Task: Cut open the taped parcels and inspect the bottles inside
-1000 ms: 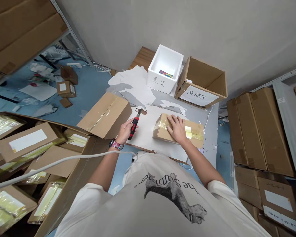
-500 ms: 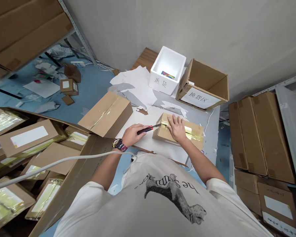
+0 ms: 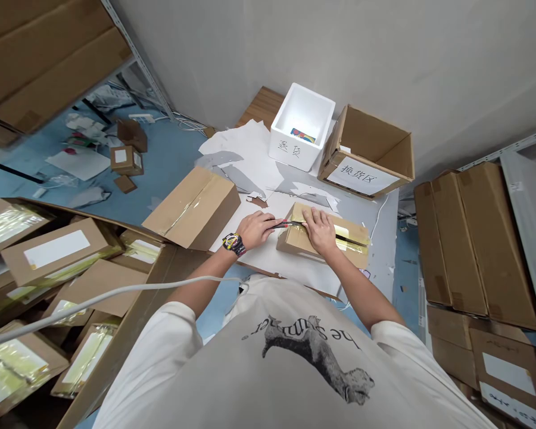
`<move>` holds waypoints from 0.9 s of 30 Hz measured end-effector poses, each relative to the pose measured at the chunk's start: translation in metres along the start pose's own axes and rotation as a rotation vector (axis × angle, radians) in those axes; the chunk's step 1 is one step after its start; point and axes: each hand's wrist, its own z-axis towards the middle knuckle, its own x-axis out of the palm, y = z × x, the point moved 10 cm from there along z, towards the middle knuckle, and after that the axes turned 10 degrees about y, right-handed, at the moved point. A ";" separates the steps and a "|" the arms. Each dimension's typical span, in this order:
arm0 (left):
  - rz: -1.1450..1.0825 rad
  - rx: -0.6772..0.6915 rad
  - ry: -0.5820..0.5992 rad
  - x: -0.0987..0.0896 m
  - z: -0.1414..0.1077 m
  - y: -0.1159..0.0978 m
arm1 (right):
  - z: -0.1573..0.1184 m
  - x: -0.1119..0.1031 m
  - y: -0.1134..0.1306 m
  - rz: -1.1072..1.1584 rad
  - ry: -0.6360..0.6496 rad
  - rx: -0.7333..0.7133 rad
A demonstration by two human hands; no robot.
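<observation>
Left hand (image 3: 255, 230): clenched around a utility knife (image 3: 287, 224), blade at the tape (image 3: 351, 239) on a cardboard box (image 3: 295, 241). Right hand (image 3: 320, 231): open, flat on the box, not gripping. Box: lying under the right hand, on a white board (image 3: 259, 262). Second box (image 3: 192, 208): beyond the left hand.
</observation>
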 end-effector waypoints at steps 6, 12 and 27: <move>0.040 -0.018 -0.010 -0.016 -0.004 0.027 | -0.002 -0.006 0.004 0.005 -0.064 -0.028; 0.018 -0.016 -0.061 -0.015 0.020 0.014 | -0.004 -0.017 0.007 0.028 -0.100 -0.021; -0.198 -0.559 -0.160 0.092 -0.052 0.152 | -0.013 -0.026 0.020 0.024 -0.047 -0.062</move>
